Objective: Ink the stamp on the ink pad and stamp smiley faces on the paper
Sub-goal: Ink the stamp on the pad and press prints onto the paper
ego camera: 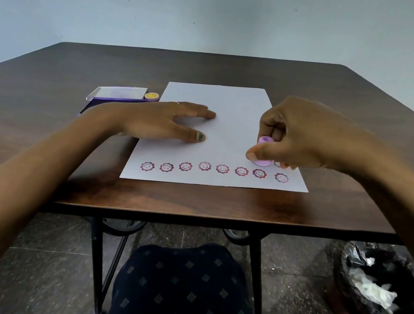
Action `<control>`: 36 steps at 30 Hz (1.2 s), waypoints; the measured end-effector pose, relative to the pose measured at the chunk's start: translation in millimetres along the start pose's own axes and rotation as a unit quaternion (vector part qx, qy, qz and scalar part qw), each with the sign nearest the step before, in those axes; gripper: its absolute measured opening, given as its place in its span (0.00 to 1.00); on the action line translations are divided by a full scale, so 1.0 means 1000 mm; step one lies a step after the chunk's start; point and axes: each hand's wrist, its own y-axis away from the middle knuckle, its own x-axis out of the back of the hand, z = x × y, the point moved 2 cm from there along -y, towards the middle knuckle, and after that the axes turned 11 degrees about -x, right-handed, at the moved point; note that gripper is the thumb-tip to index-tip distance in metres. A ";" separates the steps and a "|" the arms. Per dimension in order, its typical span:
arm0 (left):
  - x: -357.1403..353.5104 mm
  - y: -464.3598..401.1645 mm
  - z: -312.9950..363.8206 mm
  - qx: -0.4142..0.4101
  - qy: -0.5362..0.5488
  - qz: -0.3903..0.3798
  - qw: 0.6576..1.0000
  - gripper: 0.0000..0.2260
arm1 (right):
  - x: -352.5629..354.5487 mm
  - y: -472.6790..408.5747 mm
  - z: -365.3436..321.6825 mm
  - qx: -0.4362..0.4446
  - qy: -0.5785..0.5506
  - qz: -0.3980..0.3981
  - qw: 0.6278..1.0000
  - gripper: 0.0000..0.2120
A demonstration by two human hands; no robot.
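A white sheet of paper [235,112] lies on the dark wooden table [343,119]. Along its near edge runs a row of several purple smiley-flower prints [222,168]. My right hand [294,138] is shut on a small lilac stamp [264,151], which stands on the paper just above the right end of that row; another print [278,164] peeks out beside it. My left hand [162,122] rests flat on the paper's left side, fingers spread. The purple ink pad [115,99], lid raised, sits left of the paper, partly hidden by my left hand.
A small round yellow smiley piece [151,96] stands beside the ink pad. A bin lined with a black bag [382,296] sits on the floor at the right. My knee [186,290] is under the table's near edge.
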 end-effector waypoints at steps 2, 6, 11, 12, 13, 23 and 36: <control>0.000 0.000 -0.001 -0.002 -0.001 0.000 1.000 0.24 | 0.001 0.001 0.000 -0.002 -0.004 -0.008 1.000 0.11; 0.000 0.000 -0.002 -0.002 -0.002 0.002 1.000 0.24 | -0.001 0.001 -0.002 0.007 0.029 0.017 0.999 0.12; 0.000 0.000 -0.002 -0.002 -0.001 -0.001 1.000 0.24 | -0.004 0.002 0.000 0.005 0.006 0.040 0.999 0.13; 0.000 0.000 -0.001 -0.001 0.001 -0.001 1.000 0.24 | -0.004 0.001 0.001 0.005 -0.001 0.033 0.999 0.13; 0.000 0.000 -0.001 -0.002 0.001 0.000 1.000 0.24 | -0.003 0.000 0.001 0.004 -0.008 0.021 1.000 0.12; 0.000 0.000 -0.002 -0.007 0.001 0.005 1.000 0.24 | 0.024 -0.004 0.029 -0.008 -0.292 -0.049 0.955 0.19; 0.004 0.003 0.004 -0.026 0.023 0.064 0.997 0.22 | 0.021 -0.020 0.026 -0.091 -0.627 -0.143 0.760 0.04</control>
